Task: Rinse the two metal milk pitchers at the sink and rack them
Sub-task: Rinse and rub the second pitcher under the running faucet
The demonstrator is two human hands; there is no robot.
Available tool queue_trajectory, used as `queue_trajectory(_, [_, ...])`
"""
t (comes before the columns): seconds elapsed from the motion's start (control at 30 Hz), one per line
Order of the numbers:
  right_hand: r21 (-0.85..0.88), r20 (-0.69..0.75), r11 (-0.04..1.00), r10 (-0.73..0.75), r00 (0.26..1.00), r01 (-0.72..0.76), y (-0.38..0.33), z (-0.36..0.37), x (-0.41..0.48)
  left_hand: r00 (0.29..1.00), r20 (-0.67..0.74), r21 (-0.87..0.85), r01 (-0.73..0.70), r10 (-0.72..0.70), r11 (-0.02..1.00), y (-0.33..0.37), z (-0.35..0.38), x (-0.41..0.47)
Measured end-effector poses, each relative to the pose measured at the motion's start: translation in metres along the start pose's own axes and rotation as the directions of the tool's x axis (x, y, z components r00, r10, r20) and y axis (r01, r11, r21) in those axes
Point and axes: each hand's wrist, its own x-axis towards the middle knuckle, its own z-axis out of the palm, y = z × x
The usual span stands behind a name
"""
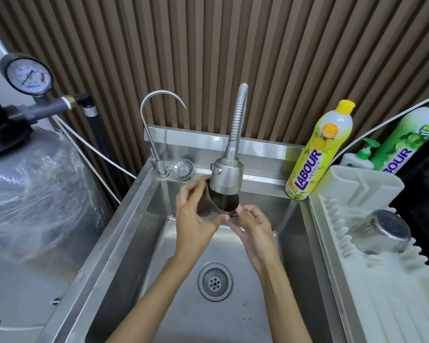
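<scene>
A: Left hand and right hand both wrap the pitcher under the tap, by the sink's back edge.
B: Wet steel (slick) might slip and drop. Other pitcher's on the rack.

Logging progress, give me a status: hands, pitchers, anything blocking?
Left hand and right hand hold one pitcher under the faucet head. Other pitcher upside down on rack. Nothing blocking.
</scene>
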Motion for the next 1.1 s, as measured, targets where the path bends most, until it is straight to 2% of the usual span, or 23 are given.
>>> queue_trajectory(0.1, [-0.165, -0.043, 0.986, 0.027, 0.999, -0.034, -0.009, 0.0, -0.005, 0.995, -0.088, 0.119, 0.061, -0.051, 0.991, 0.004, 0.002, -0.006])
queue_trajectory(0.2, [-0.365, -0.14, 0.931, -0.035, 0.99, -0.018, -0.026, 0.004, -0.011, 0.983, -0.107, 0.106, 0.16, -0.148, 0.981, 0.006, 0.004, -0.011])
queue_trajectory(0.27, [-0.544, -0.215, 0.839, -0.15, 0.965, 0.009, -0.037, 0.005, -0.012, 0.979, -0.032, 0.079, 0.205, -0.203, 0.976, 0.007, 0.006, -0.012])
queue_trajectory(0.33, [-0.738, -0.227, 0.673, -0.304, 0.925, 0.04, -0.044, 0.006, -0.011, 0.955, 0.112, 0.025, 0.275, -0.276, 0.961, 0.002, 0.005, -0.007])
queue_trajectory(0.4, [-0.84, -0.191, 0.539, -0.406, 0.894, 0.065, -0.045, 0.008, -0.011, 0.916, 0.24, -0.059, 0.345, -0.322, 0.937, -0.005, 0.003, 0.002])
queue_trajectory(0.43, [-0.844, -0.175, 0.529, -0.426, 0.888, 0.088, -0.044, 0.009, -0.01, 0.906, 0.269, -0.089, 0.36, -0.326, 0.929, -0.008, 0.003, 0.006])
queue_trajectory(0.5, [-0.75, -0.165, 0.641, -0.418, 0.893, 0.162, -0.038, 0.011, -0.008, 0.913, 0.265, -0.166, 0.361, -0.311, 0.918, -0.011, 0.005, 0.013])
queue_trajectory(0.6, [-0.506, -0.128, 0.838, -0.306, 0.944, 0.203, -0.027, 0.014, -0.004, 0.953, 0.198, -0.306, 0.282, -0.229, 0.909, -0.007, 0.007, 0.016])
queue_trajectory(0.67, [-0.344, -0.105, 0.926, -0.204, 0.973, 0.157, -0.017, 0.013, -0.001, 0.98, 0.133, -0.268, 0.18, -0.148, 0.947, -0.007, 0.005, 0.016])
queue_trajectory(0.77, [-0.171, -0.085, 0.984, -0.069, 0.994, 0.054, -0.009, 0.007, 0.002, 0.994, 0.085, -0.115, 0.074, -0.064, 0.991, 0.0, -0.002, 0.013])
queue_trajectory(0.87, [-0.249, -0.078, 0.968, -0.013, 0.997, -0.006, -0.017, 0.003, -0.002, 0.997, 0.011, -0.018, 0.079, -0.079, 0.997, 0.005, -0.004, 0.005])
queue_trajectory(0.93, [-0.373, -0.115, 0.927, -0.024, 0.993, -0.021, -0.03, 0.003, -0.005, 0.988, -0.038, 0.026, 0.152, -0.151, 0.988, 0.005, -0.002, -0.002])
queue_trajectory(1.0, [-0.554, -0.18, 0.832, -0.079, 0.981, -0.035, -0.042, 0.004, -0.006, 0.975, -0.017, 0.048, 0.22, -0.22, 0.974, 0.002, 0.001, -0.008])
queue_trajectory(1.1, [-0.834, -0.166, 0.552, -0.28, 0.946, 0.017, -0.056, 0.007, -0.009, 0.944, 0.115, -0.068, 0.318, -0.309, 0.946, 0.003, 0.005, -0.009])
